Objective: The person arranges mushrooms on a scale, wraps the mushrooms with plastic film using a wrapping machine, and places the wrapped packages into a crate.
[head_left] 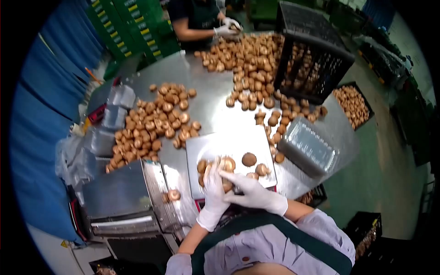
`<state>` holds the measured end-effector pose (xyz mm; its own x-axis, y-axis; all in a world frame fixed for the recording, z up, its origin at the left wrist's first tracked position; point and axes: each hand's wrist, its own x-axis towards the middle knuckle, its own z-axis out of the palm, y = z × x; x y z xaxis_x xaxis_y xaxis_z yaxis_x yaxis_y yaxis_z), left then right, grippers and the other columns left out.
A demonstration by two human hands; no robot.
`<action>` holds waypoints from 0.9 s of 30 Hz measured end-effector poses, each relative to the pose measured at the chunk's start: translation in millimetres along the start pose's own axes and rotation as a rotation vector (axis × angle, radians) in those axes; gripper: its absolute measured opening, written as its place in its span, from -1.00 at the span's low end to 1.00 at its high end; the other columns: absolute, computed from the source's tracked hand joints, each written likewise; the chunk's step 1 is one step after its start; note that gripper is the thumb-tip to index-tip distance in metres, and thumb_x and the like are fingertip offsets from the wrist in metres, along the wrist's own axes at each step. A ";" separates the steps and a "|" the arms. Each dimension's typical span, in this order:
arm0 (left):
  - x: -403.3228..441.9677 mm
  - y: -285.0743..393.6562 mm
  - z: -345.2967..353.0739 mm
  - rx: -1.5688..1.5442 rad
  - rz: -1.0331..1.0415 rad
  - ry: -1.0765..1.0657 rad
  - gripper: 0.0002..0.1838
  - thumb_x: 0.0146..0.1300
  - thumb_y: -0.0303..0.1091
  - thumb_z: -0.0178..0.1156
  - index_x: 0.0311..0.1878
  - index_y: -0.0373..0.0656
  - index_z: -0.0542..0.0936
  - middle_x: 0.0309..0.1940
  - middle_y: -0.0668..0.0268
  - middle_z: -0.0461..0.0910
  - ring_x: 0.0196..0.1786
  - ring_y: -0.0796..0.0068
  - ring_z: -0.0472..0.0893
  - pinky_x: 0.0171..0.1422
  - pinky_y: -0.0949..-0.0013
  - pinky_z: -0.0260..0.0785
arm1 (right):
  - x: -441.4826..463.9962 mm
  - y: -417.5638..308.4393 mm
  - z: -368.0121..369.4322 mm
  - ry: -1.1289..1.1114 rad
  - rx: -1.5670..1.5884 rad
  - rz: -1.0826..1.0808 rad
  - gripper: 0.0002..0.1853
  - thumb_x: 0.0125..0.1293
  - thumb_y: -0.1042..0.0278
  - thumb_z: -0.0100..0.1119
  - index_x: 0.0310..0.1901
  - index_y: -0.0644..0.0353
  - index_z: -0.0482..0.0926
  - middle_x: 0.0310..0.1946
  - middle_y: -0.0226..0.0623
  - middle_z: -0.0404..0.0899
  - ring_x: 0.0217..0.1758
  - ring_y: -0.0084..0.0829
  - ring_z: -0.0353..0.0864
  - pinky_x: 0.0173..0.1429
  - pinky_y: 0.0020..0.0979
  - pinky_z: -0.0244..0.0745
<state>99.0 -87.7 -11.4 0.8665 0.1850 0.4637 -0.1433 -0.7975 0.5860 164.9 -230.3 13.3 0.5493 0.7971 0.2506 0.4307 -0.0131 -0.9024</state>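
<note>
Both my hands wear white gloves and meet over the near part of a metal scale plate point(206, 149). My left hand point(214, 188) lies against a cluster of brown mushrooms point(227, 163), its fingers pointing away from me. From the right, my right hand point(250, 190) reaches across, fingertips close to my left hand and partly around mushrooms between them. How firmly either hand grips is hard to tell. A dark-capped mushroom point(249, 159) and a few others rest on the plate's right side.
Loose mushrooms point(146, 123) are heaped at the left, more point(256, 59) at the far side beside a tipped black crate point(316, 55). Clear plastic trays point(309, 146) are stacked at the right. A metal machine point(117, 192) stands left. Across the table, a co-worker's gloved hands point(228, 28) hold something.
</note>
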 end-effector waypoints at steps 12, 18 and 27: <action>5.2 -18.3 -40.9 -0.177 -0.332 0.060 -0.49 0.12 -0.52 0.22 0.19 -0.19 0.46 0.24 0.07 0.36 0.31 0.19 0.36 0.39 0.26 0.22 | -15.1 9.3 -51.1 0.582 0.069 0.463 -0.69 0.33 0.35 0.15 0.06 0.26 0.53 -0.26 -0.26 0.65 -0.23 -0.56 0.59 -0.11 -0.54 0.49; -14.5 -67.7 -25.6 -0.168 -0.403 0.133 -0.53 0.12 -0.46 0.24 0.14 -0.25 0.47 0.24 0.01 0.34 0.25 0.09 0.40 0.34 0.24 0.24 | 1.2 79.9 -57.3 0.351 -0.758 0.256 -0.67 0.23 0.17 0.18 -0.07 0.20 0.59 0.00 -0.01 0.51 0.15 -0.02 0.40 0.21 -0.16 0.32; -89.6 -139.0 -33.3 0.586 -0.752 -0.283 -0.55 0.13 -0.40 0.10 0.14 -0.11 0.49 0.22 0.00 0.34 0.28 0.00 0.31 0.32 0.00 0.17 | -8.2 81.7 -69.2 0.581 -0.276 0.330 -0.64 0.25 0.35 0.18 0.08 0.17 0.54 0.08 -0.06 0.52 0.15 -0.22 0.52 0.22 -0.34 0.39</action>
<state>25.5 25.6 -112.3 0.7278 0.6762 -0.1143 0.6832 -0.7006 0.2057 245.2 -279.7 -38.2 0.9408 0.2769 0.1955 0.2999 -0.4112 -0.8608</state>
